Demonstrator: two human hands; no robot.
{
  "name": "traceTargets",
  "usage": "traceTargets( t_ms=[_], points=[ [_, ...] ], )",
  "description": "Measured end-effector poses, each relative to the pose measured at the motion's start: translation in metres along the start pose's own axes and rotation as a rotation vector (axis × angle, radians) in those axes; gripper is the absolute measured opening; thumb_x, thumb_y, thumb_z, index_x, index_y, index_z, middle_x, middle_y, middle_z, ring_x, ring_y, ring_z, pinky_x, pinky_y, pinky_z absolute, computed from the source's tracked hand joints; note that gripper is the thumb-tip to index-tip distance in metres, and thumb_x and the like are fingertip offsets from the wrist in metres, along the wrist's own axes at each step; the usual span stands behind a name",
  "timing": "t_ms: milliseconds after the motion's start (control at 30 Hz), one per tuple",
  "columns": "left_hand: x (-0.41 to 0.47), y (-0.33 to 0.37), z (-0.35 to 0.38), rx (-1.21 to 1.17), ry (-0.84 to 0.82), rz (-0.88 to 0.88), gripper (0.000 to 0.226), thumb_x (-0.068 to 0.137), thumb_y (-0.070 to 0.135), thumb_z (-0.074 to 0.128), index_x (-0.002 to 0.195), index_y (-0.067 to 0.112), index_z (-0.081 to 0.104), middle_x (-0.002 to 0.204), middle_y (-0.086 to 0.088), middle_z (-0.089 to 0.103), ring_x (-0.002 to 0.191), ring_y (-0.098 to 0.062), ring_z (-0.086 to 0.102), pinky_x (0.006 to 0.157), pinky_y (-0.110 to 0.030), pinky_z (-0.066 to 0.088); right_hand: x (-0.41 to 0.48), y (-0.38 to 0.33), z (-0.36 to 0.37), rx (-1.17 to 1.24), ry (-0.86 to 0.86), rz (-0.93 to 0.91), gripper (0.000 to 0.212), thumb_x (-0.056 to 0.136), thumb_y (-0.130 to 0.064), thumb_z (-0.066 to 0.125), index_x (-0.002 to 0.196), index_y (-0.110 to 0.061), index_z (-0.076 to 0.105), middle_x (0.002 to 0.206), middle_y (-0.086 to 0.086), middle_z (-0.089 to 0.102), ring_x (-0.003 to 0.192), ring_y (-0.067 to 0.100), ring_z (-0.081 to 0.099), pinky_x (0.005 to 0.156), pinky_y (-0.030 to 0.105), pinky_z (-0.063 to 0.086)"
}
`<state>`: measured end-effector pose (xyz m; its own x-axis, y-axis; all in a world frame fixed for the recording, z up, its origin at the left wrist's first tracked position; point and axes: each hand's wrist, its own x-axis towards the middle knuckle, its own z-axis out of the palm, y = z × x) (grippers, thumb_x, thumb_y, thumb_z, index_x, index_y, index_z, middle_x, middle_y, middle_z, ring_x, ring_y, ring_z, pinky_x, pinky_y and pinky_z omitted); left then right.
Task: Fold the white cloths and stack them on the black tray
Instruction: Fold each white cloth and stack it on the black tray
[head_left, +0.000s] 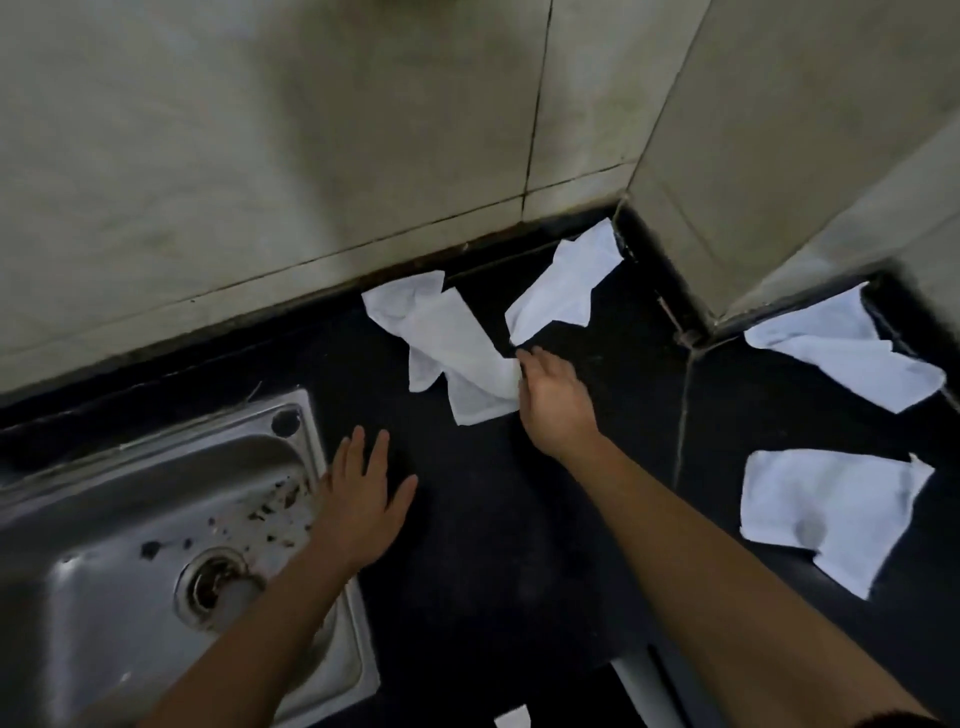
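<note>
Pinches crumpled white cloth (457, 358) at 12 o'clock by its near edge with right hand (553, 397), likely to drag it in for folding; rests left hand (363, 499) flat, fingers spread, on desk (478, 530) at 8 o'clock.

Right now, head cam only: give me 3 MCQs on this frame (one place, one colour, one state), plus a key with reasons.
1. Where is the right hand?
A) at the middle cloth's edge
B) on the wall tiles
C) on a tray

2. What colour is the counter?
A) white
B) black
C) brown

3. How is the left hand?
A) in a fist
B) gripping a cloth
C) open, fingers spread

Key:
1 A: its fingers curl onto that cloth's near edge.
2 B: the surface is black all round the steel sink.
3 C: it lies flat by the sink's rim, holding nothing.
</note>
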<state>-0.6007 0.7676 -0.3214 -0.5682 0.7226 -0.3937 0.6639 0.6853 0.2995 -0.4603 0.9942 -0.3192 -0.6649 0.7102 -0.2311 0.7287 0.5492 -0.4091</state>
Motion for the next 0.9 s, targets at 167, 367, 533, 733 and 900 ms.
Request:
traceTargets(
  t_ms=[167, 367, 533, 733, 900],
  points=[
    [0.020, 0.019, 0.016, 0.106, -0.013, 0.142, 0.072, 0.096, 0.042, 0.057, 0.156, 0.016, 0.026, 0.166, -0.013, 0.009, 0.151, -0.035, 0.013, 0.115, -0.056, 0.026, 0.009, 0.030, 0.034, -0.131, -0.059, -0.194, 0.039, 0.093, -0.018, 0.065, 0.132, -0.017, 0.063, 0.139, 0.014, 0.055, 0.127, 0.040, 0.051, 0.102, 0.056, 0.044],
    [0.048, 0.078, 0.039, 0.239, -0.070, 0.399, 0.065, 0.078, 0.019, 0.075, 0.139, 0.011, 0.054, 0.152, -0.010, 0.046, 0.136, -0.037, 0.046, 0.096, -0.058, 0.049, -0.034, 0.063, 0.033, 0.030, 0.066, -0.060, 0.019, 0.083, -0.024, 0.075, 0.101, -0.020, 0.078, 0.099, 0.005, 0.062, 0.091, 0.029, 0.060, 0.076, 0.040, 0.050],
    [0.049, 0.103, 0.050, 0.258, 0.072, 0.412, 0.027, 0.067, 0.015, 0.084, 0.092, 0.012, 0.075, 0.109, -0.010, 0.071, 0.100, -0.034, 0.066, 0.077, -0.047, 0.054, -0.058, 0.081, 0.031, 0.163, -0.024, 0.036, 0.029, 0.095, -0.034, 0.058, 0.112, -0.017, 0.075, 0.111, 0.003, 0.060, 0.105, 0.024, 0.055, 0.091, 0.042, 0.048],
    [0.026, 0.077, 0.056, 0.290, 0.140, 0.538, 0.016, 0.063, 0.014, 0.083, 0.070, 0.014, 0.069, 0.074, -0.002, 0.064, 0.071, -0.025, 0.060, 0.061, -0.038, 0.048, -0.076, 0.071, 0.017, 0.729, 0.058, 0.453, 0.034, 0.100, -0.040, 0.056, 0.089, -0.010, 0.065, 0.088, 0.002, 0.064, 0.082, 0.016, 0.063, 0.073, 0.027, 0.047],
    [-0.009, 0.054, 0.050, 0.235, 0.015, 0.514, 0.032, 0.050, 0.017, 0.084, 0.064, 0.017, 0.055, 0.059, 0.002, 0.056, 0.053, -0.019, 0.054, 0.047, -0.026, 0.038, -0.108, 0.049, 0.022, 0.884, -0.104, 0.496, 0.034, 0.098, -0.046, 0.058, 0.092, -0.012, 0.056, 0.083, 0.008, 0.071, 0.060, 0.014, 0.070, 0.055, 0.024, 0.052]
  ],
)
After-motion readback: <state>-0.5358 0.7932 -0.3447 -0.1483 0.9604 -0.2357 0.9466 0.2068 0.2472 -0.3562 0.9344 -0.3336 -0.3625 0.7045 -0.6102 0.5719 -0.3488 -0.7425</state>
